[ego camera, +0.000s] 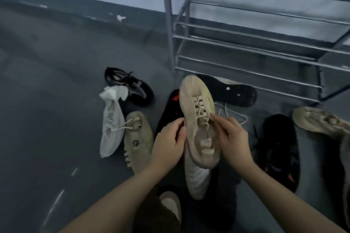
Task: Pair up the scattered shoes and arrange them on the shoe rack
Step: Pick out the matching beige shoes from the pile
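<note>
Head view: both hands hold one beige sneaker [197, 119] above the floor [56, 100], toe pointing away toward the shoe rack [255, 43]. Left hand [168, 143] grips the shoe's left side, fingers curled round its edge; right hand [233, 142] grips the right side, fingertips pinching at the laces near the tongue. A second pale shoe [197, 179] lies directly under the held one, sole side partly showing. Left of the hands: another beige sneaker [138, 138] on the floor, touching a white sneaker [111, 121]; beyond these, a black sneaker [130, 86] with dark laces. Behind the held shoe, a black shoe with a red mark [170, 111] and an upturned black sole [234, 91] just in front of the rack's lowest rails. Right: a black sneaker [280, 147] and, at the frame edge, a tan sneaker [320, 121]. The rack is metal, silver-grey, standing against the wall; its visible tiers carry no shoes. Picture blurred; finer details unreadable.
</note>
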Tool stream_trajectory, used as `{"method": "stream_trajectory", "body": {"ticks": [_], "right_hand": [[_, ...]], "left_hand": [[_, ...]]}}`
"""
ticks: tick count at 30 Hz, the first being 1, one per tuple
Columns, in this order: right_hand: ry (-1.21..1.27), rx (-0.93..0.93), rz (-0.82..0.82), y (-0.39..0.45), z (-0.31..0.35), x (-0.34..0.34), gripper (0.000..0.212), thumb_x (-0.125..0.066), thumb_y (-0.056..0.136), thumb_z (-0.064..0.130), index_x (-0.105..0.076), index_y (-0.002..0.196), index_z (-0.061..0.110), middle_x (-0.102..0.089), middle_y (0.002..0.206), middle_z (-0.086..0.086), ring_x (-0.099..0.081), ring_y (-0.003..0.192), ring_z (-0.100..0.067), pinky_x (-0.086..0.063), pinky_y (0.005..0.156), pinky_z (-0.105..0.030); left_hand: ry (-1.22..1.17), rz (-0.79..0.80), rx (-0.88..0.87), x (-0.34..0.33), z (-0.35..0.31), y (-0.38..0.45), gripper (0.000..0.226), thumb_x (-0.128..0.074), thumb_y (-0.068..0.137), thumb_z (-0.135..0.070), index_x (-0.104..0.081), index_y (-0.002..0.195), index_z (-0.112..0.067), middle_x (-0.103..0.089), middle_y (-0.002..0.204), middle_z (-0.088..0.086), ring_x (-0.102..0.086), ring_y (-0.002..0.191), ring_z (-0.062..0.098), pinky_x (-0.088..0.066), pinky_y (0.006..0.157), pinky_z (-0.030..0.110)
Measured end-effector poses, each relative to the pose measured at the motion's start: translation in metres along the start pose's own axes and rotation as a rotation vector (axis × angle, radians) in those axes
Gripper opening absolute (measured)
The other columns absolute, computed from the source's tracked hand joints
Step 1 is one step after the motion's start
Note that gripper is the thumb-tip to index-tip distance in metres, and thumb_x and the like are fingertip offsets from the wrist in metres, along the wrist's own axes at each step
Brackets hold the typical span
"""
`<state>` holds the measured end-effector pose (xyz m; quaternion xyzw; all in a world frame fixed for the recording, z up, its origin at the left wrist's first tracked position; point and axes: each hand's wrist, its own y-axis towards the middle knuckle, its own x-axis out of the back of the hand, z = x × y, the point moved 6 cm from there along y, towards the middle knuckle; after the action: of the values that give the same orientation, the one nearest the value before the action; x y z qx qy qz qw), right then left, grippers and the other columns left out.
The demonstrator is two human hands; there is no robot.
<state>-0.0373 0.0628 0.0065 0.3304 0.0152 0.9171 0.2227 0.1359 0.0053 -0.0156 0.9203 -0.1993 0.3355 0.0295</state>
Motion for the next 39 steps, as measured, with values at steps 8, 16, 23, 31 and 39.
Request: {"method": "stream_trajectory", "body": {"ticks": [8, 16, 23, 31, 39], "right_hand": [[-0.025, 0.017, 0.091, 0.017, 0.024, -0.094, 0.027, -0.052, 0.094, 0.010, -0.065, 0.117, 0.011, -0.066, 0.099, -0.005, -0.059, 0.094, -0.016, -0.044, 0.084, -0.021], [-0.119, -0.046, 0.131, 0.002, 0.006, -0.102, 0.027, -0.051, 0.095, 0.013, -0.064, 0.118, 0.014, -0.064, 0.099, -0.005, -0.058, 0.092, -0.019, -0.047, 0.076, -0.031], [-0.089, -0.041, 0.116, -0.011, 0.006, -0.090, 0.026, -0.053, 0.094, 0.010, -0.064, 0.117, 0.013, -0.064, 0.098, -0.004, -0.059, 0.088, -0.018, -0.051, 0.075, -0.037], [-0.059, -0.066, 0.003, -0.018, 0.008, -0.042, 0.023, -0.053, 0.093, 0.008, -0.065, 0.112, 0.009, -0.064, 0.099, -0.002, -0.060, 0.091, -0.016, -0.048, 0.079, -0.031], [-0.125, -0.150, -0.076, -0.041, -0.023, 0.015, 0.021, -0.055, 0.090, 0.003, -0.068, 0.107, 0.006, -0.065, 0.094, -0.005, -0.062, 0.089, -0.021, -0.043, 0.080, -0.022]], "left_hand": [[0.425, -0.167, 0.236, 0.070, 0.111, -0.010, 0.040, -0.058, 0.087, -0.033, -0.054, 0.124, -0.019, -0.046, 0.128, 0.012, -0.040, 0.120, 0.037, -0.031, 0.099, 0.050], [0.481, 0.024, 0.375, 0.048, 0.150, -0.063, 0.060, -0.059, 0.086, -0.042, -0.039, 0.135, -0.013, -0.046, 0.121, 0.011, -0.056, 0.097, 0.030, -0.045, 0.079, 0.039], [0.075, -0.171, 0.256, 0.052, 0.131, -0.061, 0.041, -0.051, 0.091, -0.003, -0.049, 0.132, -0.007, -0.057, 0.106, 0.011, -0.058, 0.095, 0.029, -0.047, 0.080, 0.036], [0.016, -0.384, 0.003, 0.089, 0.045, -0.024, 0.035, -0.055, 0.090, -0.004, -0.057, 0.125, -0.008, -0.064, 0.105, 0.005, -0.056, 0.094, 0.012, -0.037, 0.086, 0.011], [0.016, -0.384, -0.290, 0.085, -0.035, -0.009, 0.028, -0.055, 0.089, -0.005, -0.063, 0.115, -0.009, -0.063, 0.099, -0.001, -0.057, 0.087, 0.009, -0.048, 0.081, 0.029]]}}
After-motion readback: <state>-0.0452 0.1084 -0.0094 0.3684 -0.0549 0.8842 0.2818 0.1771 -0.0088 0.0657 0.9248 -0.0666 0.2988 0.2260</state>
